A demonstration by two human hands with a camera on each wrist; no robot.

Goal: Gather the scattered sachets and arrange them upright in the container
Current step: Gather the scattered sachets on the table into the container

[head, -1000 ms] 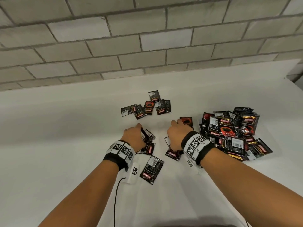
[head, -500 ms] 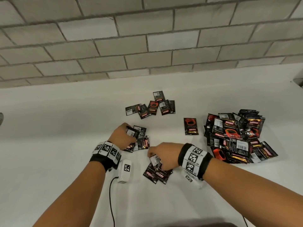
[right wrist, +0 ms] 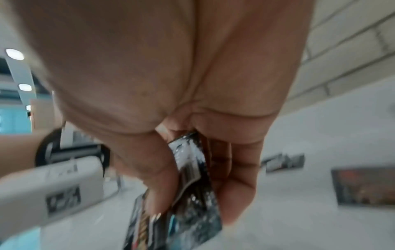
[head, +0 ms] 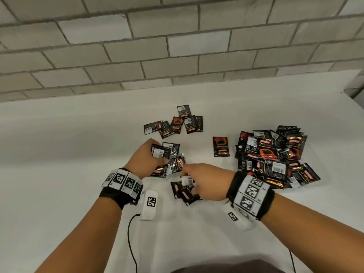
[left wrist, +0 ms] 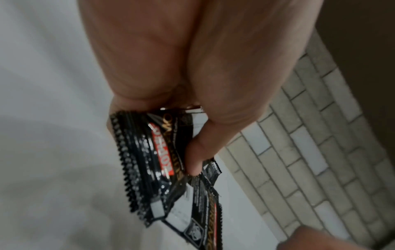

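Small black and red sachets lie on a white table (head: pixel 59 174). My left hand (head: pixel 146 158) grips a fanned bunch of sachets (head: pixel 167 156); the left wrist view shows the thumb pressing the bunch (left wrist: pixel 162 162) against the fingers. My right hand (head: pixel 204 181), just to the right and nearer me, pinches a few sachets (head: pixel 185 191) between thumb and fingers, as the right wrist view confirms on the sachets (right wrist: pixel 192 186). A single sachet (head: pixel 221 146) lies flat between the hands and a big pile (head: pixel 271 154) at the right. No container is in view.
A small group of sachets (head: pixel 175 124) lies farther back, near the brick wall (head: pixel 177 46). A black cable (head: pixel 131 239) runs from my left wrist device toward the table's near edge. The table's right edge shows at the far right.
My right hand has drawn back from the single sachet toward me and picked up the sachets that lay near my wrists. My left hand has gathered more sachets into its bunch.
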